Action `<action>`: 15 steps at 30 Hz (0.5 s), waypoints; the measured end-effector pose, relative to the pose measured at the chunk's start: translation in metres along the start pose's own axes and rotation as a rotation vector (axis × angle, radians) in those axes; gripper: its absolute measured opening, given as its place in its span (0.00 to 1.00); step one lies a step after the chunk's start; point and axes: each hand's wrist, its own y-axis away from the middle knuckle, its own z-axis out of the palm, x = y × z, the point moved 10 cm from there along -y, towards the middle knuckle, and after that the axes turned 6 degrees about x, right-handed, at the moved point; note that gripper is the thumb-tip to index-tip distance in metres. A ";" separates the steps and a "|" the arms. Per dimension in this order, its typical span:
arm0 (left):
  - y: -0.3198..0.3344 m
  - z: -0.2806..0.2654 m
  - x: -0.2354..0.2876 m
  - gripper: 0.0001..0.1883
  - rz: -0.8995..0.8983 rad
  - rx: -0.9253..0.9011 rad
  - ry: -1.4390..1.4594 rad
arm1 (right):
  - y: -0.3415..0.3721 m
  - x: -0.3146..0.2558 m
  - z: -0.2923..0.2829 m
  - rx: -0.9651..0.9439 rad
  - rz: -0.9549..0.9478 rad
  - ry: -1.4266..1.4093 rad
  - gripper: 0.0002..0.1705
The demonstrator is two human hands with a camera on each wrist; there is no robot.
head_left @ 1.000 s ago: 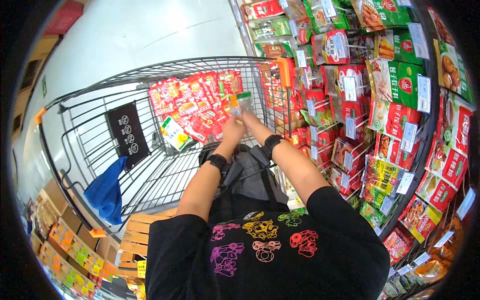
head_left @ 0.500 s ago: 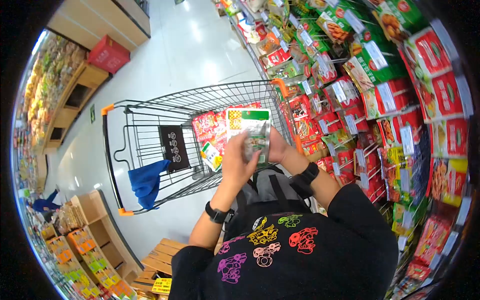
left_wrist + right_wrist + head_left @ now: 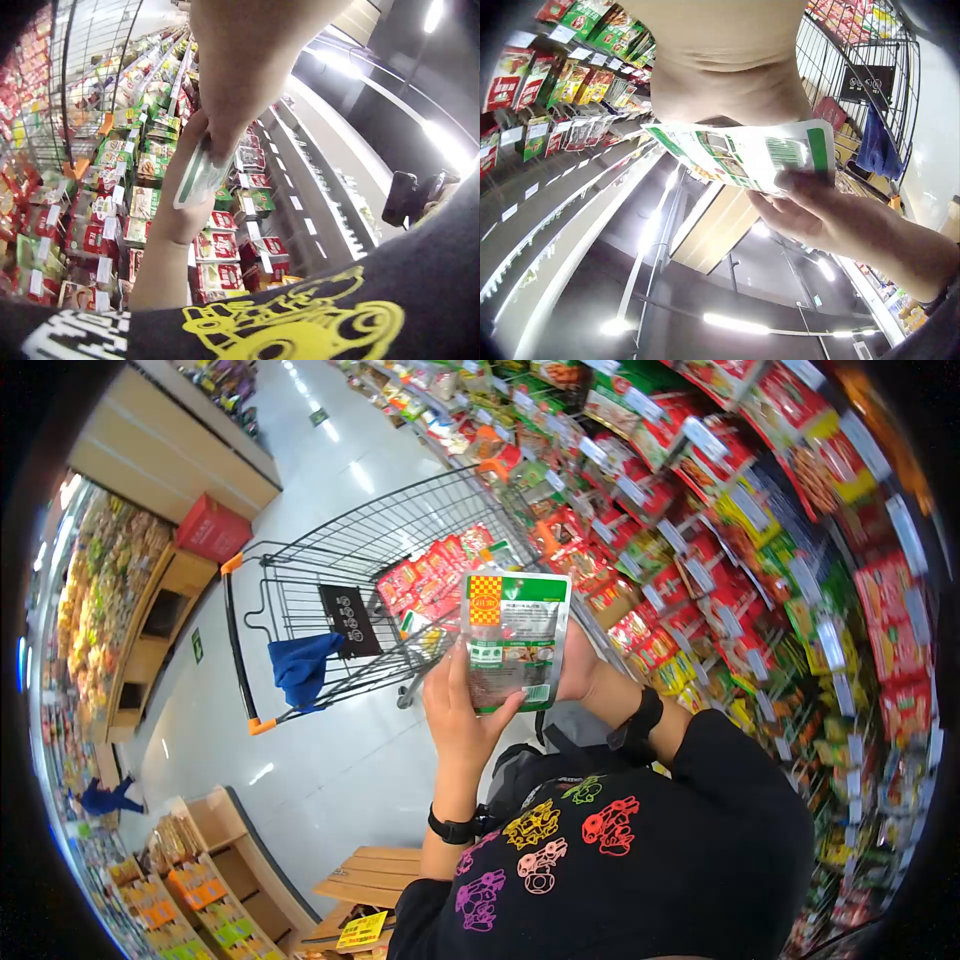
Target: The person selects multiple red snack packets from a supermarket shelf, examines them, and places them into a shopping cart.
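Nearest is the wearer's black shirt [image 3: 640, 860], printed with colourful figures. Ahead of it, the left hand [image 3: 460, 705] pinches a green-and-white pouch [image 3: 515, 670] by its left edge, thumb on the barcoded face. The right hand [image 3: 580, 665] is at the opposite edge; its fingers are mostly hidden, so their bend cannot be told. Beyond the pouch, a shopping cart [image 3: 261, 726] carries red packets [image 3: 430, 575], a blue cloth [image 3: 302, 668] draped near its handle. Farther off sits a red box [image 3: 213, 528].
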 end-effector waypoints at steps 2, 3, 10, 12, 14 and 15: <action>0.011 -0.005 0.024 0.45 0.039 0.019 0.023 | 0.028 0.006 -0.003 0.008 -0.053 -0.001 0.32; 0.014 -0.006 0.038 0.45 0.064 0.032 0.038 | 0.043 0.008 0.000 0.016 -0.071 -0.011 0.32; 0.037 0.008 0.120 0.41 0.158 0.001 0.220 | 0.138 -0.002 0.016 0.070 -0.189 0.013 0.33; 0.040 0.023 0.145 0.41 0.185 -0.031 0.284 | 0.171 -0.010 0.019 0.020 -0.241 0.003 0.33; 0.045 0.042 0.170 0.42 0.240 -0.078 0.314 | 0.201 -0.019 0.017 -0.028 -0.289 -0.024 0.33; 0.048 0.054 0.184 0.42 0.262 -0.105 0.329 | 0.219 -0.026 0.014 -0.032 -0.329 -0.017 0.34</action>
